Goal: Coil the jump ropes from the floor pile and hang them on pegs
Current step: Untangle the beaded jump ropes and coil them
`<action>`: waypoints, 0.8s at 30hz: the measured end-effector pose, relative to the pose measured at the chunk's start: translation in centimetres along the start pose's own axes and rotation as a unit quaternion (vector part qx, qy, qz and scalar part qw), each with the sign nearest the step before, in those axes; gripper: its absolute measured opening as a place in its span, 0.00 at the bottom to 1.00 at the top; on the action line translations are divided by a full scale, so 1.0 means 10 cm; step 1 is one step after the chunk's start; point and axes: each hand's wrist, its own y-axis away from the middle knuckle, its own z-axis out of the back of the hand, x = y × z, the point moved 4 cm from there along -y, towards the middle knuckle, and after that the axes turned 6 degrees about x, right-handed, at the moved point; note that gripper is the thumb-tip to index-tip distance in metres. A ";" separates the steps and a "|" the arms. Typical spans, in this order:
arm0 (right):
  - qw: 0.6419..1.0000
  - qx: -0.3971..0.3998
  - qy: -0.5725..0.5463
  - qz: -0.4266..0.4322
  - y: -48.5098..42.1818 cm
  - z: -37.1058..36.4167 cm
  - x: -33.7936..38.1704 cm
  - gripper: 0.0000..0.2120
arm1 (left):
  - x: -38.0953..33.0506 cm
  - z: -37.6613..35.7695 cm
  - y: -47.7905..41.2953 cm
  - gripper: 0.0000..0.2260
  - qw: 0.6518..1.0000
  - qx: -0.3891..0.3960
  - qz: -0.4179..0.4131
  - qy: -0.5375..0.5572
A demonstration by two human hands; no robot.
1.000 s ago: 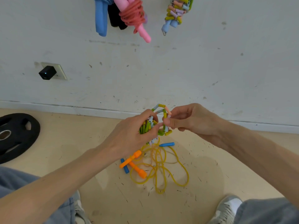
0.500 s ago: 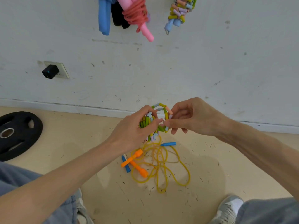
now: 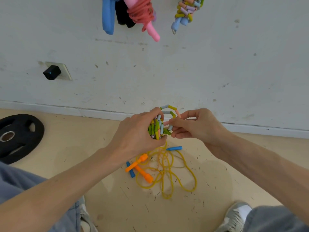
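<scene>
White wall (image 3: 217, 64): pink rope (image 3: 142, 14) and hung beaded rope (image 3: 189, 9) hang coiled at the top edge. Floor (image 3: 66, 148): black weight plate (image 3: 18, 139) at left; loose yellow rope (image 3: 167, 181) with orange handles lies below the hands. Left hand (image 3: 138, 133) is wrapped round the beaded bundle (image 3: 158, 128), held above the pile. Right hand (image 3: 195, 126) pinches a bead strand of the same bundle.

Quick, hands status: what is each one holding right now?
Left hand: closed, gripping the coiled bundle of the beaded rope.
Right hand: closed, pinching a loose strand of the same rope.
</scene>
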 end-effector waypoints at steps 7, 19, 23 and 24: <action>0.991 0.082 0.103 -0.034 -0.04 0.13 0.11 0.09 | -0.02 -0.02 0.00 0.18 0.999 -0.030 0.016 0.023; 0.981 0.188 0.020 -0.035 -0.14 0.20 0.07 0.10 | -0.02 -0.07 0.00 0.25 0.985 0.081 0.023 0.152; 0.979 0.199 -0.040 -0.032 -0.14 0.23 0.06 0.14 | -0.01 0.01 -0.05 0.20 0.956 0.129 0.027 0.261; 0.977 0.203 -0.055 -0.038 -0.14 0.22 0.05 0.15 | -0.01 0.02 -0.06 0.18 0.951 0.138 0.026 0.275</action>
